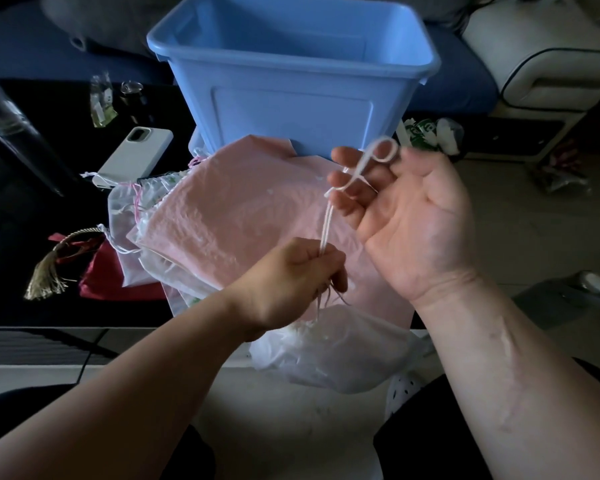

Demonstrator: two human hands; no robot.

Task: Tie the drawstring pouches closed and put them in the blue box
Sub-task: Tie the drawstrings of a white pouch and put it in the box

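Gripping the white drawstring (326, 233) in a closed fist, the left hand (291, 271) holds it just above the gathered mouth of a translucent white pouch (336, 351), which hangs below the fist, off the near edge of the table and over the person's lap. The cord runs taut from the fist up to the right hand (409, 223), which is raised palm-up. Its fingers are half curled and slightly spread, and the cord crosses them and stands up in an open loop between the forefinger and the thumb. It appears to be wound round the forefinger and middle finger, though the dim light makes the wrap hard to read.

The blue box (291, 112) stands on the far side of the table, open at the top and tilted in the wide-angle view. A pink pouch (236, 209) lies flat against the foot of the box, on top of a loose pile of clear drawstring pouches (125, 216). To the left of the pile lies a red pouch (101, 275) with a gold tassel (45, 275).

The table (25, 220) is glossy and black. A white phone (136, 154) lies face down on it beside the pile, and a small clear packet (101, 98) lies further back. Behind the table runs a blue sofa (32, 53), with a cream armchair (551, 71) at the right. The floor (499, 209) is pale tile.
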